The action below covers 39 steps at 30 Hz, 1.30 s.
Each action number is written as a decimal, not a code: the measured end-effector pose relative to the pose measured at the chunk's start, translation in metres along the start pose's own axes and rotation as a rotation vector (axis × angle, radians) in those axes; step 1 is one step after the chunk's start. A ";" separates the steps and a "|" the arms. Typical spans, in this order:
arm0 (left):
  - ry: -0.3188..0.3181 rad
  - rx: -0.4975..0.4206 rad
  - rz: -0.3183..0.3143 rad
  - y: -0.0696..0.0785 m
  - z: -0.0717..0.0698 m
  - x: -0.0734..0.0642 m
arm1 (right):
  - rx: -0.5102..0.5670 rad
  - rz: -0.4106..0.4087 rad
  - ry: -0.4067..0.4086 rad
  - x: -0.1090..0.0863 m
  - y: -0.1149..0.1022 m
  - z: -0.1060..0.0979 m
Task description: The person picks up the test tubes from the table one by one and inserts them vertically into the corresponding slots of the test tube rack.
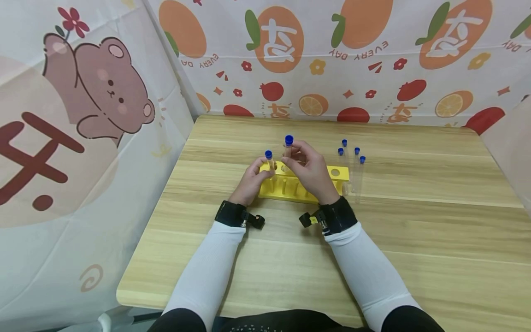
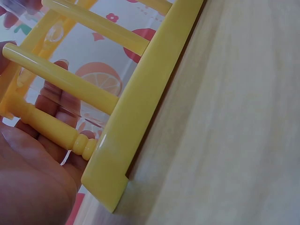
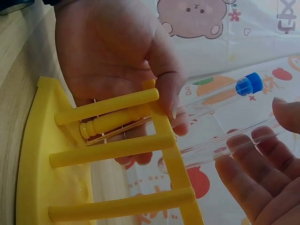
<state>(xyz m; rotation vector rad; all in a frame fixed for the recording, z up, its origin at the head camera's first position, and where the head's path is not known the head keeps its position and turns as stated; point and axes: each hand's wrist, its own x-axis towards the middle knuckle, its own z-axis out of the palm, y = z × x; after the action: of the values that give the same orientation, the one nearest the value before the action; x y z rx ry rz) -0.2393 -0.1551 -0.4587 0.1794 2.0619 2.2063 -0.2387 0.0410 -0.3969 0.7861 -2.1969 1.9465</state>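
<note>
A yellow test tube rack point(image 1: 290, 196) stands on the table, and my left hand point(image 1: 248, 183) grips its left end. The left wrist view shows that hand's fingers point(image 2: 55, 103) behind the rack's end post. One clear test tube with a blue cap point(image 1: 268, 154) stands in the hole beside my left thumb. My right hand point(image 1: 316, 175) pinches another blue-capped test tube point(image 1: 288, 150) above the rack, near upright. In the right wrist view, the rounded bottom of this held tube point(image 3: 206, 149) is at the rack's top plate; whether it has entered a hole I cannot tell.
Several clear tubes with blue caps point(image 1: 362, 160) lie on the table just right of the rack. The wooden table point(image 1: 435, 221) reaches back to a printed curtain point(image 1: 315, 83). Another printed sheet point(image 1: 83, 193) hangs along the left side.
</note>
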 end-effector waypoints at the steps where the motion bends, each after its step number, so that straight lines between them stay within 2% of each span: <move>1: -0.001 0.000 0.001 0.000 0.000 0.000 | 0.000 0.004 -0.003 0.000 0.000 0.000; 12: 0.003 0.010 0.009 0.000 0.000 0.000 | 0.017 0.070 -0.019 -0.005 -0.030 -0.001; 17: 0.001 0.009 0.017 0.001 0.001 -0.001 | 0.047 0.059 -0.010 -0.004 -0.025 -0.002; 24: 0.002 0.004 0.011 0.001 0.002 0.000 | 0.024 0.029 0.009 0.000 -0.003 -0.001; 39: -0.001 -0.003 -0.013 0.002 0.002 0.001 | 0.010 -0.032 0.045 0.000 0.004 0.000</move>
<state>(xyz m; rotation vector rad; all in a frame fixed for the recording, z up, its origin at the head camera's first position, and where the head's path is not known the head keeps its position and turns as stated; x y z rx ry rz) -0.2396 -0.1533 -0.4564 0.1670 2.0529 2.2015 -0.2405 0.0415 -0.4000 0.7665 -2.1380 1.9422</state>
